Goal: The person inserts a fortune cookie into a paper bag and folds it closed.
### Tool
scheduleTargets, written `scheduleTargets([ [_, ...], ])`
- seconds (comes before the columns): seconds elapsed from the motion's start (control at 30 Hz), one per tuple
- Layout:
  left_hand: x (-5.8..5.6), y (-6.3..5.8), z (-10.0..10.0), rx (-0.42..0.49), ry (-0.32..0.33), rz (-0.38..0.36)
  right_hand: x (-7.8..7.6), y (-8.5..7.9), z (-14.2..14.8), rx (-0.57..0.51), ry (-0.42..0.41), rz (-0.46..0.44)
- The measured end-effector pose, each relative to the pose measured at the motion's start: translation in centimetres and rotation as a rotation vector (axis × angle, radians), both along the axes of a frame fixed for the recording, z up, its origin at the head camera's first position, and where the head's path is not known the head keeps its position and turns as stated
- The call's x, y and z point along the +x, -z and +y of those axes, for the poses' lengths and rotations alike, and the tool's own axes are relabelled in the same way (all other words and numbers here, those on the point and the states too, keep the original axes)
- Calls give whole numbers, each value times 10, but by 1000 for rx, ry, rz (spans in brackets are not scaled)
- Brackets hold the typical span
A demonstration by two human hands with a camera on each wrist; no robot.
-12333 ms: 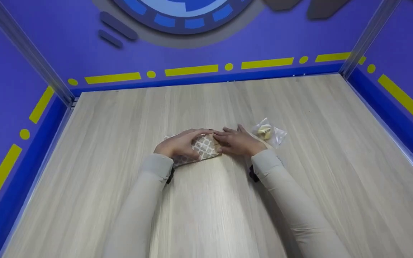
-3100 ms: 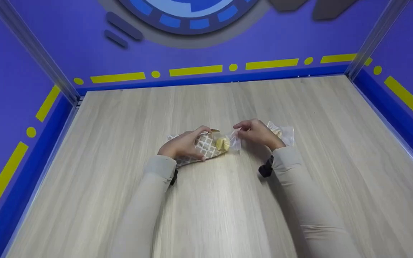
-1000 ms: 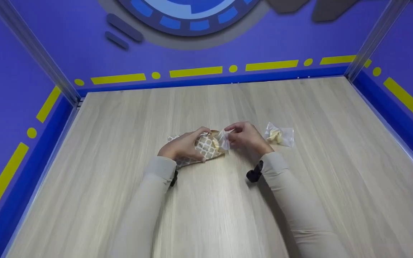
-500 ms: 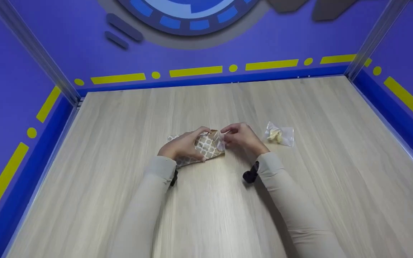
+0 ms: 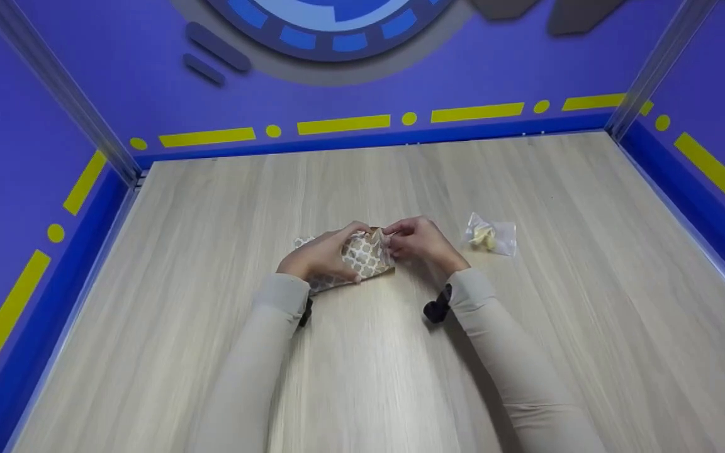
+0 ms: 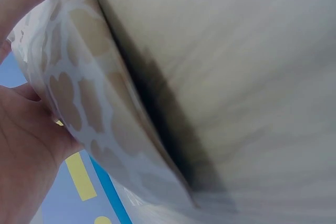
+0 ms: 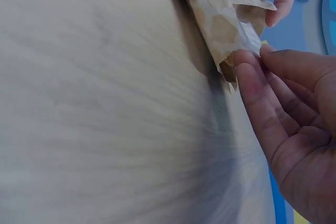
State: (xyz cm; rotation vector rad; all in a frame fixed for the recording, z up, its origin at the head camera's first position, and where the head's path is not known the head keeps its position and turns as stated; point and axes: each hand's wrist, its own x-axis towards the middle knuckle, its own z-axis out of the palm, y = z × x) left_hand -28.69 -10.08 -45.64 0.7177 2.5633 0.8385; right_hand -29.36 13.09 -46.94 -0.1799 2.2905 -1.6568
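A paper bag [image 5: 362,257] printed with a tan and white lattice lies on the table, its mouth facing right. My left hand [image 5: 321,255] grips it from above, thumb on the near side and fingers on the far side. At the mouth, my right hand [image 5: 422,242] pinches the end of a clear plastic packet [image 7: 249,35] between thumb and fingertips. Most of that packet is inside the bag, so its contents are hidden. In the right wrist view the brown inner paper shows at the torn-looking, uneven opening. The left wrist view shows the bag's side [image 6: 100,93] close up.
A second clear packet [image 5: 491,236] with something pale yellow in it lies right of my right hand. The wood-grain table [image 5: 362,377] is bounded by blue-purple panels [image 5: 337,88] behind and at both sides.
My right hand has moved left, carrying the packet into the bag's mouth; its yellow contents, visible earlier, are now out of sight. My left hand stays on the bag.
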Motion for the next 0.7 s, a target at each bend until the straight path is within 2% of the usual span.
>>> scheduleTargets([
  [0.37,-1,1,0,1,-2,-15,-1,-1,9,-218,33,-96],
  [0.7,-2,1,-1,5,2,-14,0,-1,7,-230,-41,-100],
])
